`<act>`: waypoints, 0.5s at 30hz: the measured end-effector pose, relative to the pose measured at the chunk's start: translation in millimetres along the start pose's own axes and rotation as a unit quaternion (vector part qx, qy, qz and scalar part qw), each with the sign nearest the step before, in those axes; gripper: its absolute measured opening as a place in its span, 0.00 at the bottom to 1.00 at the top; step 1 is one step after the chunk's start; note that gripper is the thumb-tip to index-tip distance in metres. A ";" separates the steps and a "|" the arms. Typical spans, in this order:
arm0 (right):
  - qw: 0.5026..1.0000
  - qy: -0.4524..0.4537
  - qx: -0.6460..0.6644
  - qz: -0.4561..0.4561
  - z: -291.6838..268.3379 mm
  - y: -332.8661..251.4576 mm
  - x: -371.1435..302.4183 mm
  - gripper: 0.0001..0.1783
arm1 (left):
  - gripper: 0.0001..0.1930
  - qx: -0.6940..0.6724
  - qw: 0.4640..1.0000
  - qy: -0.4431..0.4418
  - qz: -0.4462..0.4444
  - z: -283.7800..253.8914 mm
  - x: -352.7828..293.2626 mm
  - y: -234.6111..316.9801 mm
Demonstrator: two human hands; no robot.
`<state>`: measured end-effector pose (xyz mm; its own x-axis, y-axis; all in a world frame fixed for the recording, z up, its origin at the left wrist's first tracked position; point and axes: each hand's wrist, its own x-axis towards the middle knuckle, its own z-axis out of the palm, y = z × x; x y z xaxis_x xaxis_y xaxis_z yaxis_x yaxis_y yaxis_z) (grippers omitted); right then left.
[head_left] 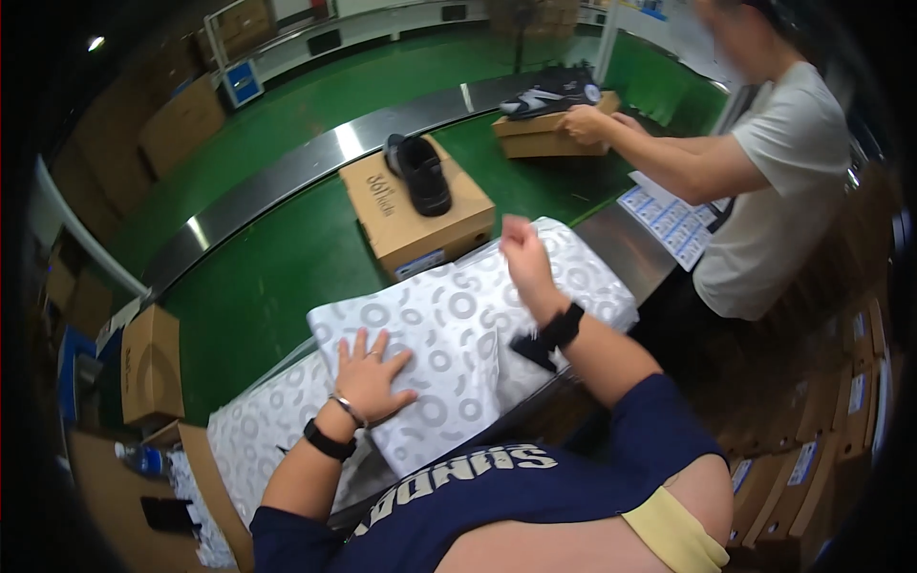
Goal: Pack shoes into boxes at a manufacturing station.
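Note:
White wrapping paper with grey ring shapes lies in large sheets before me. My left hand rests flat on the paper, its fingers spread. At the far right part of the sheets is my right hand, slightly blurred, with its fingers curled in; what they hold, if anything, is hidden. Just beyond the paper stands a brown shoe box. A pair of black shoes sits on its lid, one shoe partly behind the other.
A green conveyor belt with a metal rail runs behind. At right, a person handles another shoe box topped by a dark shoe. Label sheets lie nearby. A carton and stacked boxes flank me.

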<state>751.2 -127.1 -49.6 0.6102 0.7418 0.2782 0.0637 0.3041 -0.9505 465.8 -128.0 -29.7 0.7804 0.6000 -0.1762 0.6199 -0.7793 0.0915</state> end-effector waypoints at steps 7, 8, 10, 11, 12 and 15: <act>0.909 -0.129 -0.396 -0.004 93.1 21.4 119.6 0.48 | 0.30 -0.017 1.000 0.007 -0.008 9.6 -3.9 0.8; 0.921 -0.142 -0.362 -0.036 87.9 42.9 139.3 0.40 | 0.30 -0.017 1.000 0.012 -0.002 9.6 -1.2 3.0; 0.964 -0.186 -0.186 -0.041 86.3 60.8 157.6 0.18 | 0.30 -0.020 1.000 0.016 0.001 8.3 0.0 5.0; 0.972 -0.127 -0.179 -0.082 60.4 80.2 184.9 0.16 | 0.30 -0.017 0.999 0.022 0.035 1.8 9.0 12.1; 0.971 -0.201 -0.132 -0.022 87.9 53.4 157.7 0.19 | 0.30 -0.030 0.999 0.018 0.006 11.5 -1.2 2.6; 0.938 -0.238 -0.224 -0.111 66.9 -40.0 81.5 0.18 | 0.30 -0.030 0.999 0.025 -0.001 12.5 -2.3 0.8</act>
<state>745.5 -38.8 20.3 0.1273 0.9057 0.4044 0.5383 0.2794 -0.7951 463.5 -132.2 -41.5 0.7816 0.6106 -0.1275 0.6237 -0.7670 0.1503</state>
